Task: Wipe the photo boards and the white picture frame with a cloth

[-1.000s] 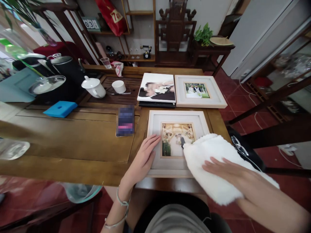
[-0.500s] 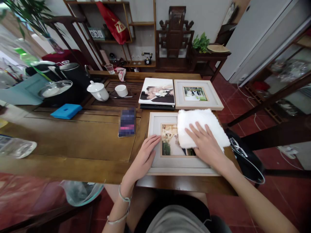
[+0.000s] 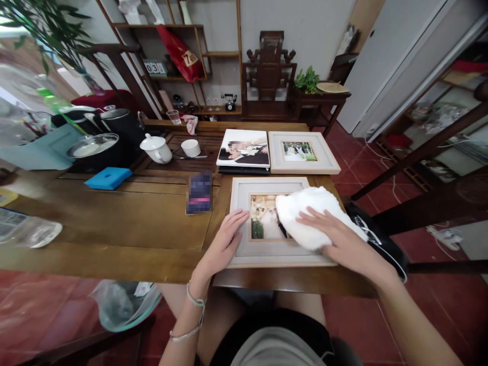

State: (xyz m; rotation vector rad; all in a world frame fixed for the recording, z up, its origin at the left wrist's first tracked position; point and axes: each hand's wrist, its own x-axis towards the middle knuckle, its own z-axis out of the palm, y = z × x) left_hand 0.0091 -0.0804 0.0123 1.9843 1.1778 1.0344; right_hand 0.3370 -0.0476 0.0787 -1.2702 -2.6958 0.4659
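Note:
A light picture frame [image 3: 241,256] with a photo behind its pane lies flat at the table's near edge. My left hand [image 3: 224,241] rests on the frame's left border, fingers stretched out and holding nothing. A fluffy white cloth [image 3: 322,201] covers the right part of the frame and photo. On top of the cloth, my right hand [image 3: 337,234] lies with fingers extended, pressing it down; its thumb is mostly hidden. The cloth is bunched under the palm and hangs toward the frame's right edge.
Behind lie a stack topped by a white photo panel [image 3: 244,145] and another framed photo [image 3: 276,152]. A phone [image 3: 199,193] lies left of the frame. Farther left are a blue block [image 3: 109,178], a white lidded cup [image 3: 156,150] and a small white cup [image 3: 190,148].
My right hand has shifted slightly downward and turned, with its fingers pointing more to the left. The cloth has bunched up under it. My left hand stays on the frame's left border.

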